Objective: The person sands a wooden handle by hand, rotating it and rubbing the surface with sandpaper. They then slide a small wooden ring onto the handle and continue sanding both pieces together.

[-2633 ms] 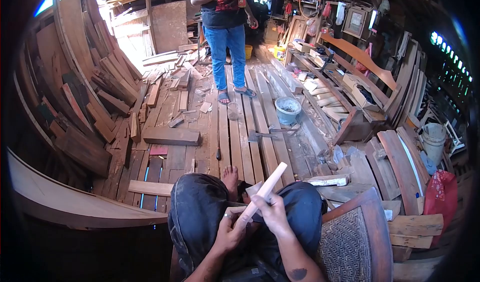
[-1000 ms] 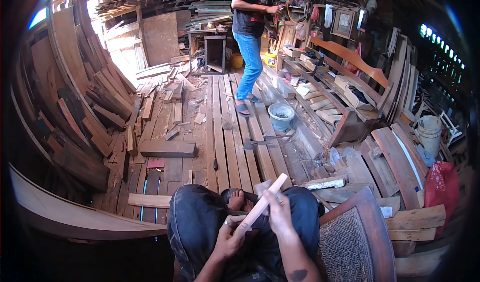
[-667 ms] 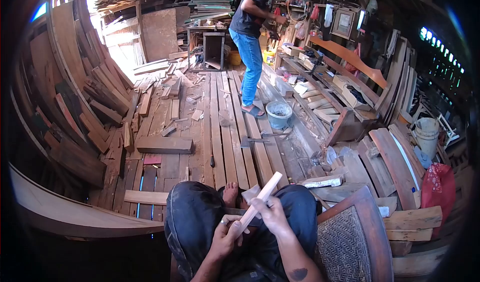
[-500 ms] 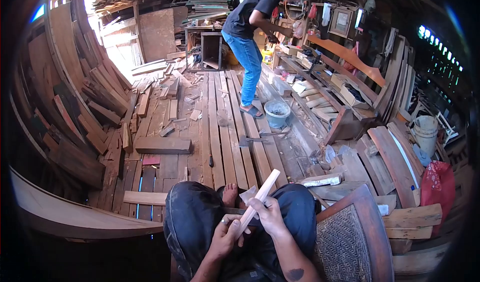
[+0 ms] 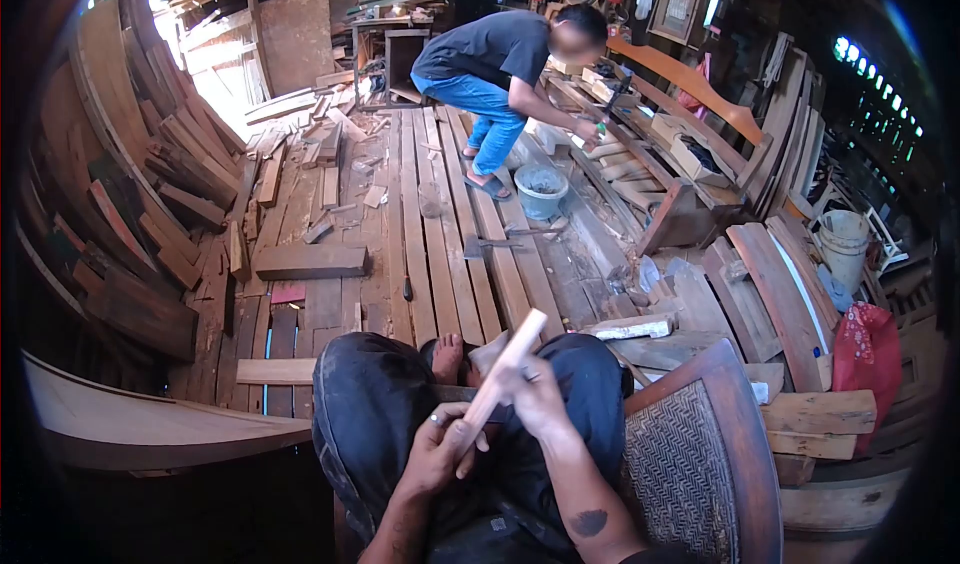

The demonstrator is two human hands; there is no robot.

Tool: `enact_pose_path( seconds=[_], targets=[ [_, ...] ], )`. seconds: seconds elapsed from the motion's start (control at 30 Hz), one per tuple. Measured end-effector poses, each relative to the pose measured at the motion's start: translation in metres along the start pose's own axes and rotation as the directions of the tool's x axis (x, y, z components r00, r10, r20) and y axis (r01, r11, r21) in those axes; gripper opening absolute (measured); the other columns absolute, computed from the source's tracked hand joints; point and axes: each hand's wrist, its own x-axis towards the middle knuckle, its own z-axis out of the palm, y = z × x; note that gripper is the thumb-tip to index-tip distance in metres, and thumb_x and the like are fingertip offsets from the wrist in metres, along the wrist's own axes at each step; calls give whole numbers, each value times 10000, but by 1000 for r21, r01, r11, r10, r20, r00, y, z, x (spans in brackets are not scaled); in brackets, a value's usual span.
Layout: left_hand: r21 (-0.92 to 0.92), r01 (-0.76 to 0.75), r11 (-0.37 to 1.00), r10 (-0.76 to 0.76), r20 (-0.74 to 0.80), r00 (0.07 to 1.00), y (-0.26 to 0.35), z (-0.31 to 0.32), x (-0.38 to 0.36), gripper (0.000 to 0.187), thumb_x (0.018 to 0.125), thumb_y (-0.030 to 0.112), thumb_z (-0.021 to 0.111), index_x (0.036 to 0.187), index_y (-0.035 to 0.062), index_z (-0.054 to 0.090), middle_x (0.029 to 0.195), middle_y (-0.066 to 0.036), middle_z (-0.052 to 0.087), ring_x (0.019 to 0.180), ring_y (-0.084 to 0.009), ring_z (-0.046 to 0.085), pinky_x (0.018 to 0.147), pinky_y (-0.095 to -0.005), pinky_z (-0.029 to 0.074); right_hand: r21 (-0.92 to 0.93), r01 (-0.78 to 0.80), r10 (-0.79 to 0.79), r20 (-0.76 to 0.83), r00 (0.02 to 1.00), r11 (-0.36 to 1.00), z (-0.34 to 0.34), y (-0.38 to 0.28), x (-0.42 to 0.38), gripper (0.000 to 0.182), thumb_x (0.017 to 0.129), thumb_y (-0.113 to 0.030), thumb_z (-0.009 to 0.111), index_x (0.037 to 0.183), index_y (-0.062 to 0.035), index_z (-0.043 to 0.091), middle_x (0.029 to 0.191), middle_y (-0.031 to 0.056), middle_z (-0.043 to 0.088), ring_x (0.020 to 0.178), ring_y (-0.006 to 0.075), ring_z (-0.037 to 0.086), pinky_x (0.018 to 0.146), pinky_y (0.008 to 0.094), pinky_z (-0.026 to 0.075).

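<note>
Over my lap I hold a pale, narrow wooden strip [image 5: 521,341], tilted with its upper end away to the right. My left hand [image 5: 436,452] grips the lower end between thumb and fingers. Higher up, my right hand [image 5: 536,396] is closed around the strip and slightly blurred. Just behind the strip a flat greyish piece [image 5: 484,355] shows in part; its kind is hidden. Both forearms rest near my dark trousers [image 5: 362,414].
A co-worker [image 5: 490,54] bends beside a bucket [image 5: 541,192], reaching toward a wooden bench [image 5: 690,194]. A hammer-like tool [image 5: 480,246], a screwdriver [image 5: 407,288] and a thick wood block [image 5: 312,262] lie on the plank floor. A woven-seat chair [image 5: 690,484] stands at my right.
The co-worker has bent down, arms lowered toward the bench. My view has shifted slightly. Both my hands stay on the strip, the right one blurred now.
</note>
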Motion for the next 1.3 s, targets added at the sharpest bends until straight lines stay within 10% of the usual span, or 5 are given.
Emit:
enact_pose_path(
  seconds=[0.17,0.3,0.53,0.87,1.3],
  targets=[
    [10,27,1000,-25,-155,988,10,15,7,222,1117,254,475,1189,45,455,856,-151,673,451,-112,492,427,-222,404,-7,-247,246,128,961,969,17,-2,-8,151,1003,-127,692,1038,20,680,878,33,671,669,68,606,538,217,490],
    [130,-38,991,45,-56,997,3,3,7,244,1113,248,488,1218,30,459,830,-124,654,460,-100,496,436,-218,398,26,-71,71,-8,997,997,16,2,-4,222,1008,-143,702,1147,31,702,963,11,676,825,66,627,696,232,527],
    [68,2,998,0,-22,1000,4,5,5,275,1119,286,447,1202,26,484,823,-133,661,482,-130,533,478,-246,442,169,14,28,-247,969,985,7,9,10,251,1039,-246,670,1157,-29,717,801,-42,623,610,20,475,530,209,341],
    [321,-65,945,101,-97,990,-2,13,7,331,1099,239,526,1330,4,558,895,-11,633,652,-64,558,556,-209,422,122,1,39,-323,946,993,9,13,9,247,1035,-238,679,1163,-29,715,836,-54,620,641,8,490,540,200,355],
    [227,-10,974,52,-181,982,-7,8,5,363,1120,278,446,1357,12,517,819,-3,568,554,-54,475,497,-218,399,-147,-94,92,-25,995,985,21,15,-2,285,1051,-203,651,1190,43,682,1035,51,726,982,102,667,882,277,533]
  ],
)
